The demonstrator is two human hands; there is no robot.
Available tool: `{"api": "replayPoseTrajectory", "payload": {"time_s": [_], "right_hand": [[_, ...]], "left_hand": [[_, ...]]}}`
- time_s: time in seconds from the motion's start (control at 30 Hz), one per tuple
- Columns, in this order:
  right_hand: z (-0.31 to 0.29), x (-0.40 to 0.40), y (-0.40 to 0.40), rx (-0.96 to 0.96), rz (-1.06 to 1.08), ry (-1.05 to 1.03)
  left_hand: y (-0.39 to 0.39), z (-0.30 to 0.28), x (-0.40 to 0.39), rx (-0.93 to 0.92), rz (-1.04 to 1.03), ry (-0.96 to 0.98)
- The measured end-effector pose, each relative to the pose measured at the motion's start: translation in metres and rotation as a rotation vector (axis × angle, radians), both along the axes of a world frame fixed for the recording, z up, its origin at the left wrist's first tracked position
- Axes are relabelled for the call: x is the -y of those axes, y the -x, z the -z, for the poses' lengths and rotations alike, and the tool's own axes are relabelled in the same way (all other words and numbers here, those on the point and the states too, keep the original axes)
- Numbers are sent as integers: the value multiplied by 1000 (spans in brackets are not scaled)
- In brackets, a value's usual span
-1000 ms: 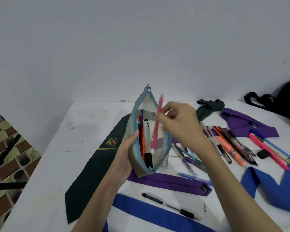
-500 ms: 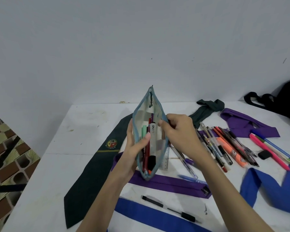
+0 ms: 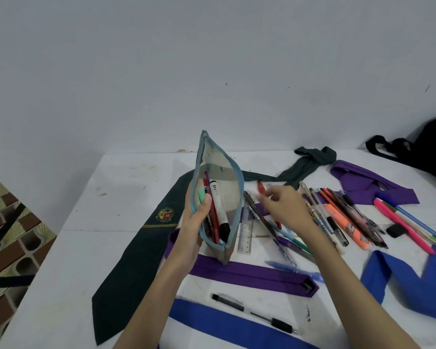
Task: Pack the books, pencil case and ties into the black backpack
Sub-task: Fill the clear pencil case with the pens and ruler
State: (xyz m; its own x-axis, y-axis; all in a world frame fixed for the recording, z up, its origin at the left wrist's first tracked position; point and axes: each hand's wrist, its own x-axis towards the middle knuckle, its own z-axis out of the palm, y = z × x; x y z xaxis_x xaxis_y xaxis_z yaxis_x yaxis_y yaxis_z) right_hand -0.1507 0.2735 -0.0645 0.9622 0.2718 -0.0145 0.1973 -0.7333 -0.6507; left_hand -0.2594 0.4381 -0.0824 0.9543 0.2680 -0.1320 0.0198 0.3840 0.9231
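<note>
Left hand (image 3: pixel 194 233) grips the pencil case (image 3: pixel 218 197) by its side, upright on the desk (image 3: pixel 98 197), mouth open, several pens inside. Right hand (image 3: pixel 285 207) is over the loose pens (image 3: pixel 337 215), fingers curled near a red pen (image 3: pixel 261 188); can't tell if it's pinched. Case looks soft and floppy, so hold mid-body. Pens are light, stiff, prone to rolling: pinch mid-barrel. Black backpack (image 3: pixel 433 149) far right, ties (image 3: pixel 141 248) spread flat.

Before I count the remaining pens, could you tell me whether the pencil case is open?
Open: the pencil case gapes, with pens inside, held by the left hand.
</note>
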Motion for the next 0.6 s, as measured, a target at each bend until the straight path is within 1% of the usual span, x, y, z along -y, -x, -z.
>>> {"api": "replayPoseTrajectory", "payload": {"time_s": [0.07,0.13,0.3,0.4,0.43,0.47,0.5,0.6], "right_hand": [[10,0,5,-37,-55,233],[14,-3,13,22,-90,388],[12,-11,22,162,-69,490],[8,-10,20,184,-56,515],[7,-9,19,182,-43,476],[6,-7,17,177,-16,394],[3,-5,16,177,23,262],[-22,-3,18,249,140,-278]], "left_hand": [[-1,1,1,5,-7,-43],[-1,0,2,8,-8,-54],[-2,-1,1,-5,7,59],[-1,-3,3,38,-25,-12],[-1,-4,3,58,-39,-36],[-1,-4,3,73,-49,-49],[-2,-4,3,87,-56,-53],[-2,-1,1,102,-70,-66]]}}
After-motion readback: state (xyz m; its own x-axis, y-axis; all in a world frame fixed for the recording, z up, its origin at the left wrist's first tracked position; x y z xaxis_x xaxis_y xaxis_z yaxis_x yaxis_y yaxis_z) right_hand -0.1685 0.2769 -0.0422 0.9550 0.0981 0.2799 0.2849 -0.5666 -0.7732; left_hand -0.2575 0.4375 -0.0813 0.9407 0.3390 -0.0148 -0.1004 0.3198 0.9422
